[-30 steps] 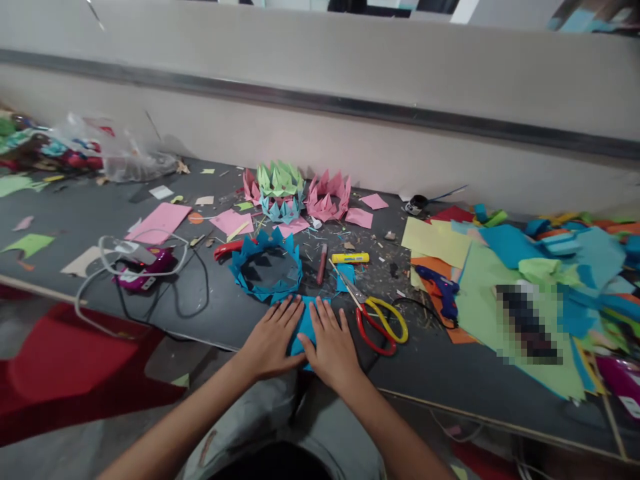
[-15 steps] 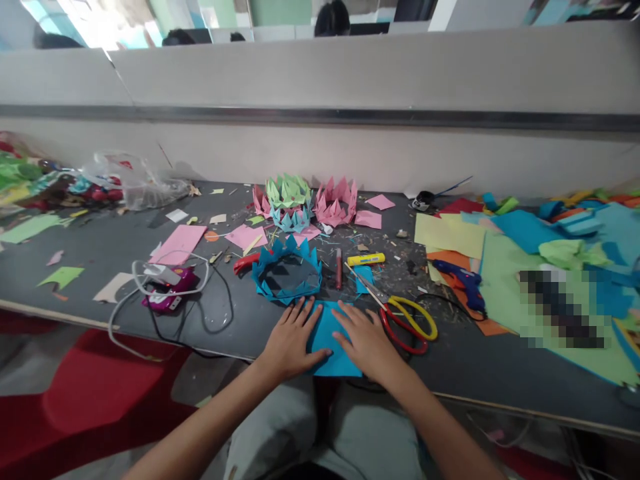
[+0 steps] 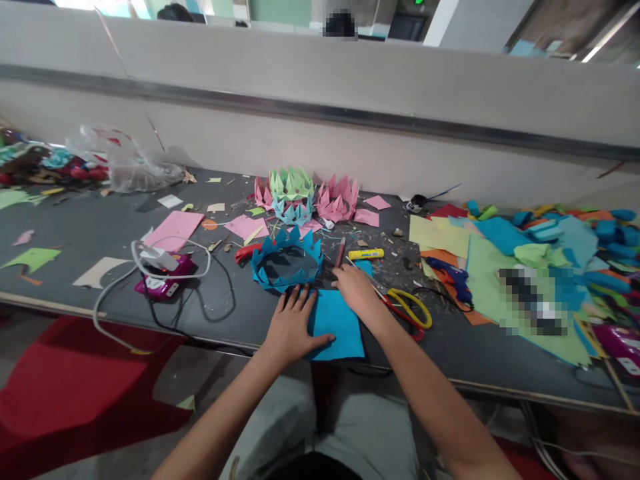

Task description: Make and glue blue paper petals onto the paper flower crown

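Note:
A blue paper sheet lies flat at the near edge of the dark table. My left hand rests open on its left side, fingers spread. My right hand is at the sheet's far right corner, fingers curled down near a red pen and the yellow-and-red scissors. What those fingers hold is hidden. Just beyond stands a blue paper crown.
Pink, green and light-blue paper crowns sit at the back. A yellow glue stick, a blue glue gun, a purple device with white cable and heaps of coloured paper cover the table. A red chair stands at the left.
My right hand has slid off the blue sheet forward to its far right corner, near the pen and scissors. The left hand stays on the sheet.

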Motion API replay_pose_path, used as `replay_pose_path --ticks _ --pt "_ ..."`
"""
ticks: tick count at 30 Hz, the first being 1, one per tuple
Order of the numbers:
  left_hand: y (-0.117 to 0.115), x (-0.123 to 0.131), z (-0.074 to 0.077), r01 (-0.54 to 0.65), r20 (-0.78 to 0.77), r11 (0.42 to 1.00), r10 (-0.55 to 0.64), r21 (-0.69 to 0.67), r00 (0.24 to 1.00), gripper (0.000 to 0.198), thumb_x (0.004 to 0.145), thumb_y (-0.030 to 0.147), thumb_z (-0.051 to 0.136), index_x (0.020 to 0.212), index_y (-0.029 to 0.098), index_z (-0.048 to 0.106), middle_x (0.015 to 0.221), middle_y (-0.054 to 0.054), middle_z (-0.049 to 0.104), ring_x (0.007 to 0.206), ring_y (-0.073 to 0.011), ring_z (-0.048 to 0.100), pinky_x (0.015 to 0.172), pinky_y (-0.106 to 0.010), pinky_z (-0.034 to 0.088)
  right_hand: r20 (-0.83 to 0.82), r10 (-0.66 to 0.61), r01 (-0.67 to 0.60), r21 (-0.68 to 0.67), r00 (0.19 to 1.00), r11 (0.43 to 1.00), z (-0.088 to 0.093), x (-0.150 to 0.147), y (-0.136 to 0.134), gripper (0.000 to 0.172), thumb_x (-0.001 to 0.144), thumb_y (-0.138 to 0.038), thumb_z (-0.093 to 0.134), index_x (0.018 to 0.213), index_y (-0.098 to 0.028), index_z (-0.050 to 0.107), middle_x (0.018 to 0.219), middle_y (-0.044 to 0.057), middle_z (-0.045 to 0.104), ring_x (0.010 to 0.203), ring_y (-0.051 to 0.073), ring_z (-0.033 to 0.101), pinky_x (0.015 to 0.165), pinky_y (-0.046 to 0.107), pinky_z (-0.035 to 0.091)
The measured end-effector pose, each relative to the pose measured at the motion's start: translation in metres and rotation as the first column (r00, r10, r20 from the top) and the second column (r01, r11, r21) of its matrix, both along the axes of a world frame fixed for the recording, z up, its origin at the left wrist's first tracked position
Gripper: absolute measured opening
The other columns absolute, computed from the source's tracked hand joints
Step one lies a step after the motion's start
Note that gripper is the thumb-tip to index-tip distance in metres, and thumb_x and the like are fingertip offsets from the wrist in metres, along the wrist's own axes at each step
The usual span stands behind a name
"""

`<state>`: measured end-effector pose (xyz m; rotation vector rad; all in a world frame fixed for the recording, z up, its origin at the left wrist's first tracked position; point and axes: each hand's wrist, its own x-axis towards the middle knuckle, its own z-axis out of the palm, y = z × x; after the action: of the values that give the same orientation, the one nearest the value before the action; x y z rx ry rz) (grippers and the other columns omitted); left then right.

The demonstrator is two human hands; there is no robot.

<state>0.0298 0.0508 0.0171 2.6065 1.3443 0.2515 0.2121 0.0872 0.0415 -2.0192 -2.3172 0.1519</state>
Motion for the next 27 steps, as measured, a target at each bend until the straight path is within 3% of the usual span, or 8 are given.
replay_pose_path --ticks 6,12,16,19,22,25,27 --pt "0.002 -0.014 0.004 -0.029 -0.049 1.000 0.028 -0.011 0.998 0.097 0.067 0.075 0.047 0.138 0.010 0.033 0.143 -0.016 0.033 0.133 -0.0346 0.028 0.108 -0.052 0.021 -0.051 0.114 -0.115 -0.010 0.992 0.993 0.003 0.015 0.014 0.032 0.079 -0.026 0.062 0.107 -0.012 0.060 0.102 0.014 0.062 0.103 0.026 0.053 0.090 0.036 0.039" --pt "-0.008 -0.016 -0.001 -0.026 -0.021 0.999 0.027 0.020 0.999 0.096 0.066 0.078 0.042 0.135 0.012 0.039 0.135 -0.016 0.046 0.125 -0.0347 0.040 0.108 -0.053 0.019 -0.197 0.214 -0.200 0.090 0.957 0.976 0.000 0.022 0.010 0.037 0.086 -0.028 0.048 0.119 -0.012 0.051 0.111 0.012 0.053 0.106 0.021 0.051 0.093 0.032 0.039" --pt "-0.013 -0.009 -0.003 -0.001 0.006 0.999 0.001 0.032 1.000 0.096 0.065 0.081 0.040 0.135 0.015 0.039 0.143 -0.015 0.036 0.130 -0.0333 0.034 0.108 -0.052 0.019 -0.399 0.208 -0.108 0.260 0.893 0.960 -0.002 0.022 0.006 0.042 0.091 -0.031 0.035 0.130 -0.014 0.039 0.113 0.011 0.049 0.104 0.020 0.051 0.091 0.034 0.041" --pt "-0.012 -0.003 -0.003 0.006 0.008 1.000 -0.006 0.006 1.000 0.100 0.064 0.082 0.040 0.137 0.014 0.035 0.145 -0.015 0.032 0.133 -0.0315 0.030 0.108 -0.052 0.021 -0.542 0.195 0.032 0.380 0.817 0.924 0.006 0.021 0.008 0.038 0.089 -0.027 0.034 0.123 -0.015 0.044 0.105 0.011 0.051 0.095 0.020 0.053 0.085 0.034 0.044" --pt "-0.011 0.003 -0.004 0.035 0.008 0.999 -0.035 -0.018 0.999 0.100 0.065 0.082 0.036 0.137 0.014 0.034 0.146 -0.014 0.028 0.134 -0.0317 0.027 0.108 -0.053 0.021 -0.428 0.109 0.033 0.312 0.897 0.949 0.023 0.015 0.016 0.032 0.089 -0.024 0.034 0.111 -0.013 0.054 0.099 0.012 0.055 0.093 0.022 0.054 0.082 0.033 0.044" --pt "-0.011 0.009 -0.005 0.056 0.019 0.998 -0.056 -0.005 0.998 0.096 0.068 0.080 0.034 0.137 0.013 0.034 0.146 -0.015 0.029 0.135 -0.0316 0.025 0.108 -0.053 0.020 -0.125 -0.011 0.027 0.131 0.992 0.991 0.044 0.006 0.028 0.033 0.091 -0.029 0.035 0.114 -0.015 0.056 0.109 0.013 0.057 0.095 0.023 0.057 0.082 0.032 0.044" --pt "-0.012 0.013 -0.004 0.047 0.025 0.999 -0.047 0.018 0.999 0.093 0.070 0.077 0.037 0.136 0.012 0.036 0.145 -0.016 0.030 0.134 -0.0313 0.026 0.108 -0.052 0.022 0.030 -0.069 0.068 0.041 0.997 0.997 0.056 0.006 0.035 0.032 0.091 -0.030 0.038 0.112 -0.015 0.058 0.110 0.014 0.057 0.094 0.025 0.060 0.079 0.033 0.045"
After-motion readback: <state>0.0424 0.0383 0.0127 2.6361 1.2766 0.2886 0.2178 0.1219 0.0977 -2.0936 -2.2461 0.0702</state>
